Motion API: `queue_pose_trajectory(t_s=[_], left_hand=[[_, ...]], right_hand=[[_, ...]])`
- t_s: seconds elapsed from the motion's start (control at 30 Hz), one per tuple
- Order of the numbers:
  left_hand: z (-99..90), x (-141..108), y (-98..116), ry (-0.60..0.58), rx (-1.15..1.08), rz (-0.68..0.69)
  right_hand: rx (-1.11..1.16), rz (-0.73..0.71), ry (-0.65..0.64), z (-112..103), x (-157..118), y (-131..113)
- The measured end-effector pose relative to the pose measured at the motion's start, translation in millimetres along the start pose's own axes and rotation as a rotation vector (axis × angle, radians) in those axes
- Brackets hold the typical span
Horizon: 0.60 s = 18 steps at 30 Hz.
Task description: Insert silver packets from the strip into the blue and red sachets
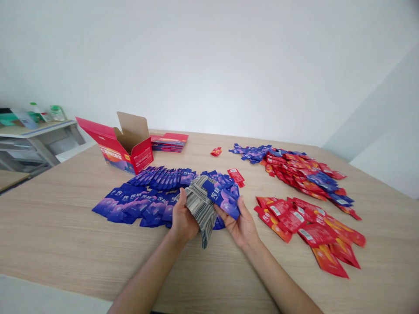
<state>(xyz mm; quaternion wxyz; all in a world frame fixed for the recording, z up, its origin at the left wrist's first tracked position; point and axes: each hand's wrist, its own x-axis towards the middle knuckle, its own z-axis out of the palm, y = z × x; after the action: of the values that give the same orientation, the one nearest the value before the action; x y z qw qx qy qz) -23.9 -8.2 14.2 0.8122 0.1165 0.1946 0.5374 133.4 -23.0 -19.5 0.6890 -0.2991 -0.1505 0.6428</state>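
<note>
My left hand [183, 218] is closed around a grey striped cloth [200, 203] above the table. My right hand [240, 224] grips a blue-purple sachet [224, 198] between thumb and fingers, and its upper left part overlaps the cloth. Behind and left of my hands, overlapping blue sachets [131, 203] lie in rows, and some are partly hidden by the hands and cloth. A pile of red sachets [314, 226] lies to the right of my right hand. One red sachet [236, 177] rests just beyond the held one.
An open red box [126, 150] stands at the back left of the table [65, 244], beside stacked flat cartons [170, 141]. A mixed red and blue heap [294, 170] covers the back right. A small red packet [216, 151] lies near the wall. A side bench [39, 128] stands far left.
</note>
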Motion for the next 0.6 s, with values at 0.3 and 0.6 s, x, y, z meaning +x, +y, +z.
queue_pose_trajectory(t_s=[0.3,0.6], left_hand=[[-1.6,-5,-17,-0.050,0.019,-0.163],[-3.3,-5,-21,-0.082,0.061,-0.162]], right_hand=[[-0.037,-0.155,-0.039,-3,-1,-2],[-0.099,-0.158,-0.070,-16,8,3]])
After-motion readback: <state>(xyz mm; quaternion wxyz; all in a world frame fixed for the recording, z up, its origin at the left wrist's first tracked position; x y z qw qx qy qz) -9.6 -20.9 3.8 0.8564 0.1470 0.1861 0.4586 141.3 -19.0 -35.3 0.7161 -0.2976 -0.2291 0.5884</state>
